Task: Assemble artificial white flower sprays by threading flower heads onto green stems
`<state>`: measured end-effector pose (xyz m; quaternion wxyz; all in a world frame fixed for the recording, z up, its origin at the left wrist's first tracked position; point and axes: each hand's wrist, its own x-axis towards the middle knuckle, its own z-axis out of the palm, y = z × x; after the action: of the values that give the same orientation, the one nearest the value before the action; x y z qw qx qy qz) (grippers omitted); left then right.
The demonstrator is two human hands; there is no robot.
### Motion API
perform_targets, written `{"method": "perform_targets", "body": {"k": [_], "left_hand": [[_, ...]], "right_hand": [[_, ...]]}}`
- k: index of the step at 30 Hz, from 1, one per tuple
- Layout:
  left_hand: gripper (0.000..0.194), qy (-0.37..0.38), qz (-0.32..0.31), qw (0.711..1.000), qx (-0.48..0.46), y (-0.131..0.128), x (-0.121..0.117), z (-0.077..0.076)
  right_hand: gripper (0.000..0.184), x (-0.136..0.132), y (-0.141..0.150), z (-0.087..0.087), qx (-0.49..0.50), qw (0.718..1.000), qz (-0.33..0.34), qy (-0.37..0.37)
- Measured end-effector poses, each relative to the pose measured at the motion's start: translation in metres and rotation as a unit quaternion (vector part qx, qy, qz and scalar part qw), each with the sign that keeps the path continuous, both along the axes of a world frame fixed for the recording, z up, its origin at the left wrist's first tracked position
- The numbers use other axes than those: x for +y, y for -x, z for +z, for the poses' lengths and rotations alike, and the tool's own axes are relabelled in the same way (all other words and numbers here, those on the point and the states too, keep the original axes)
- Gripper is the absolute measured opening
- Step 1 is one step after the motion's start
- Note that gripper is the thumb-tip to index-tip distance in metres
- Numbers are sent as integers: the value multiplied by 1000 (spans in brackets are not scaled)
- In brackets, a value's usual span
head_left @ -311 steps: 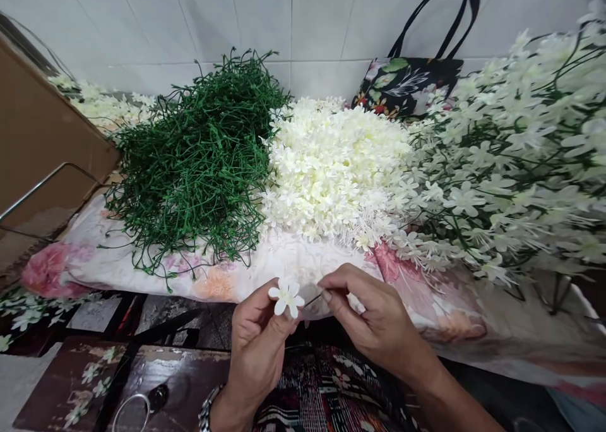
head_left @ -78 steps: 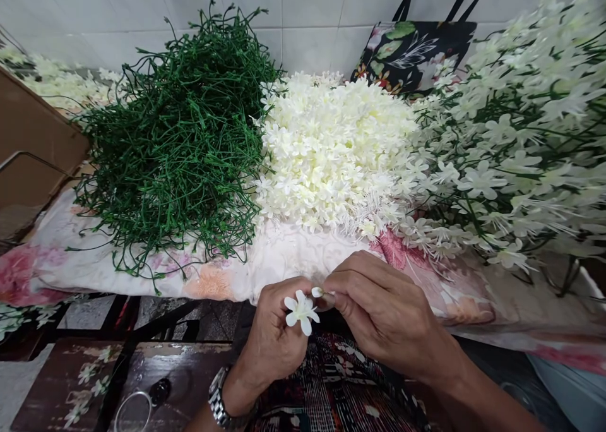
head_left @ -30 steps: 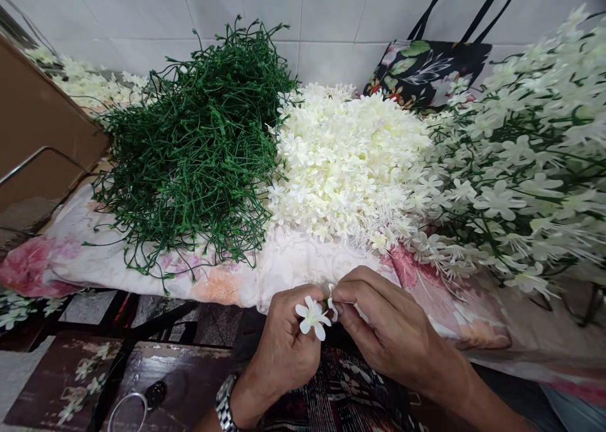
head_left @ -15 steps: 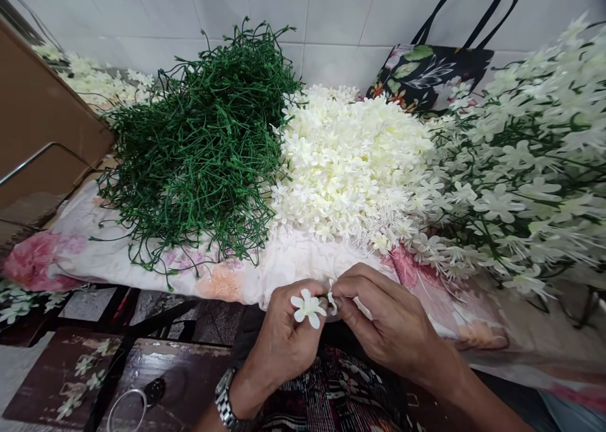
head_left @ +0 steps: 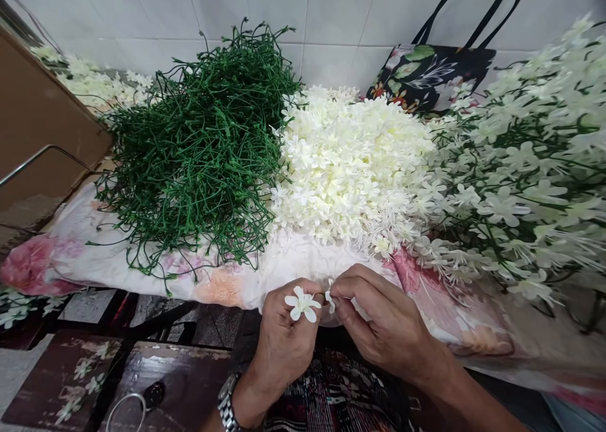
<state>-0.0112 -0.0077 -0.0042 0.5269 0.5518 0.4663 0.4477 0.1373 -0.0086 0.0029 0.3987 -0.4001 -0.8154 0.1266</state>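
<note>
My left hand [head_left: 290, 334] is closed, with a white artificial flower [head_left: 303, 304] showing at the top of its fist; the stem is hidden by the fingers. Pinched in the fingertips of my right hand [head_left: 379, 315] is a second white flower [head_left: 330, 297], seen edge-on, close against the left hand's fingers. Both hands meet in front of the table's near edge. Just beyond them lies a heap of loose white flowers [head_left: 350, 167]. To its left rises a tangled pile of green plastic stems [head_left: 203, 148].
On the right stand assembled white flower sprays [head_left: 530, 186]. A black floral bag [head_left: 430, 75] leans against the tiled wall [head_left: 341, 9]. A cardboard box [head_left: 42, 116] is at the left. Floral cloth [head_left: 156, 271] covers the table; a brown stool [head_left: 175, 381] stands below.
My left hand has shifted slightly left and up, and the flower in it has turned a little. The right hand keeps its pinch in nearly the same place.
</note>
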Motion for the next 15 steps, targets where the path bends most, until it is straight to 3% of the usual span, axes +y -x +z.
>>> {"method": "perform_targets", "body": {"k": [7, 15], "left_hand": [[17, -13, 17, 1000, 2, -1, 0, -2], [20, 83, -23, 994, -72, 5, -2, -8]], "right_hand": [[16, 2, 3, 0, -11, 1000, 6, -2], [14, -3, -7, 10, 16, 999, 22, 41]]}}
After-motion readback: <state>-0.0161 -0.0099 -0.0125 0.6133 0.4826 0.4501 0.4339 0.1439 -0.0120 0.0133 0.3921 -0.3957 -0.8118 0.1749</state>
